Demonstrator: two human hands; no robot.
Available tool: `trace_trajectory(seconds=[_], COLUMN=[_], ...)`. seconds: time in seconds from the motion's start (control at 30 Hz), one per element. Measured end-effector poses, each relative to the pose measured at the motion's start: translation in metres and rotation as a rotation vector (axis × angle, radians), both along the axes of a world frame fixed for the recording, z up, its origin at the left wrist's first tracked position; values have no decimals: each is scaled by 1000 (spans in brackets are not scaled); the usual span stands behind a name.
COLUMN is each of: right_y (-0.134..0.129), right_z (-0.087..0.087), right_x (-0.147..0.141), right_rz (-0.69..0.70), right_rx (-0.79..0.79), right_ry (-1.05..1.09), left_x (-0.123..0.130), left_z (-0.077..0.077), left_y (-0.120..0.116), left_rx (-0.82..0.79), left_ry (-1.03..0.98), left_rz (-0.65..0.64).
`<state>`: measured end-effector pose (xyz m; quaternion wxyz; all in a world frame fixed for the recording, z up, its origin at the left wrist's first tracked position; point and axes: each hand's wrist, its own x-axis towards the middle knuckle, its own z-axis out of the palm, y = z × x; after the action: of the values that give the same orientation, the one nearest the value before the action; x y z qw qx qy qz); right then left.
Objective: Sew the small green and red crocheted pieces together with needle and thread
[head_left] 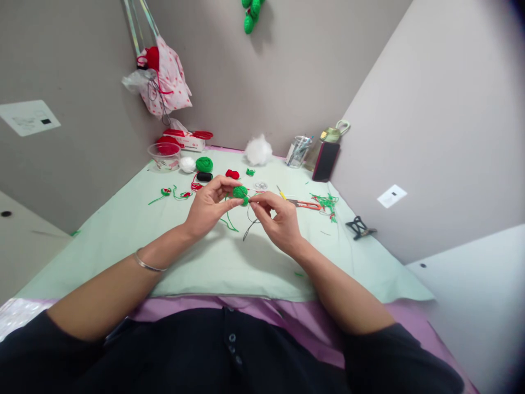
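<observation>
On the pale green cloth (123,235), reading from left to right, we first note a round, clear plastic tub (164,148) with red material in it, and in front of it two small green-and-red yarn pieces (165,192) with trailing ends. Next we find a white ball (187,164), a green ball of yarn (204,163) and, below these, a black spool of thread (204,177). The left hand (210,207) follows, its index finger above and its thumb below, grasping a rounded, bright green crocheted piece (240,192), which is raised over the cloth at the centre. A dark, looped thread (248,231) hangs just beneath this piece. Behind it, near the wall, we observe a fluffy white tuft of stuffing (258,151). The right hand (278,216) has its thumb and index fingertip drawn together on a thin dark item (249,199) at the crocheted piece's right edge; we cannot tell whether this is needle or thread. Its other fingers are curled. Farther right we see orange-handled metal snips (307,205), a tangle of green and red yarn scraps (327,202) and a black clip (359,227).
</observation>
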<state>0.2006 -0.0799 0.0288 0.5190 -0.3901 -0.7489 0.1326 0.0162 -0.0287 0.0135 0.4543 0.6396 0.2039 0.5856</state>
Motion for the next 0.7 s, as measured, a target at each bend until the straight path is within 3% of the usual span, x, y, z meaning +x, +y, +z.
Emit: trace_trajectory(seconds=[0.3,0.7], right_y=[2,5], right_z=[-5,-13], right_x=[-2,-8], right_rz=[3,41], right_rx=[-40,-103], right_ry=[-2,65], left_x=[1,7], left_z=[-2,-6], left_y=[0,-4], left_rx=[64,8], left_ry=[12,-61], left_rz=[67,74])
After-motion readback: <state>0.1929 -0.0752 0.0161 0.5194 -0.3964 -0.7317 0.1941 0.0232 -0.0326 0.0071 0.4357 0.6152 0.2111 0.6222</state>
